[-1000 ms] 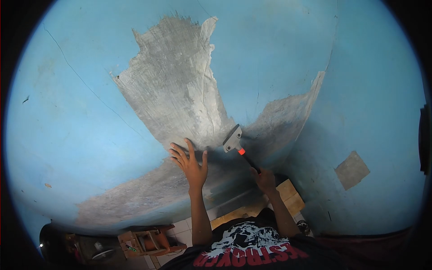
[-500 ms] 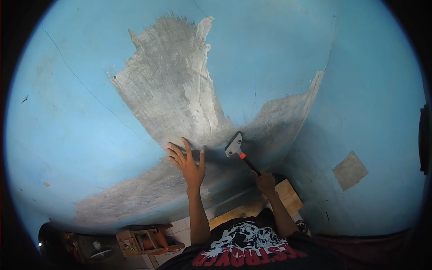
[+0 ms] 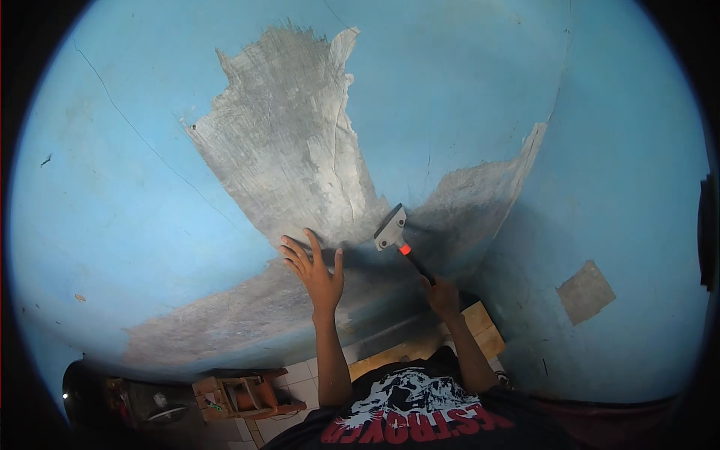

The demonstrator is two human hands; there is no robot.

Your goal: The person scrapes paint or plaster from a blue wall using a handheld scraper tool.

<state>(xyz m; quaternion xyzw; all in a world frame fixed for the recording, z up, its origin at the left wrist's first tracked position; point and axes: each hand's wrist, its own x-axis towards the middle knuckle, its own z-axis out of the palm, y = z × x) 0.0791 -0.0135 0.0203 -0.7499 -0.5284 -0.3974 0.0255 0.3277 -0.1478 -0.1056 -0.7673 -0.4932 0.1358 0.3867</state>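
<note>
Before me stands a blue painted wall (image 3: 457, 97) with a large bare grey patch (image 3: 285, 135) where the paint is gone. My left hand (image 3: 319, 281) rests on the patch's lower part, palm to the wall and fingers spread. In my right hand (image 3: 442, 296) is a scraper (image 3: 391, 229) with a grey head, an orange collar and a black handle. My fingers wrap round the handle's lower end. The scraper's blade edge lies at the border of the bare patch and the blue paint; whether it presses the wall is hard to tell.
An adjoining blue wall on the right has a small grey patch (image 3: 586, 292). A wooden stool-like piece (image 3: 240, 397) lies on the tiled floor at lower left, near dark objects. Thin cracks run across the wall, and a paint edge (image 3: 531, 150) lifts near the corner.
My right hand has pushed the scraper a little upward along the wall. My left hand stays in place, while the view has shifted slightly.
</note>
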